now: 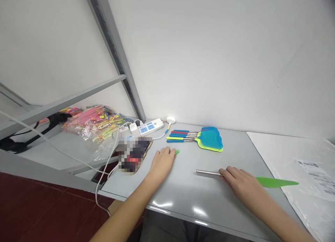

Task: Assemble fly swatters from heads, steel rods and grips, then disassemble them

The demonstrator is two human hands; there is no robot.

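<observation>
Here, the left hand [162,161] curls its fingers around a green piece [177,152] at the glossy counter [183,189]; the right hand [238,180] clasps a smooth metal rod [208,172], tapering green blade [277,182] jutting behind.

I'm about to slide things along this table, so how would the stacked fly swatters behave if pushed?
The stacked fly swatters would probably fan apart, since they overlap with no visible band. Their perforated heads look thin, so they likely flex. They may slide readily, as the table looks smooth and glossy.
</observation>
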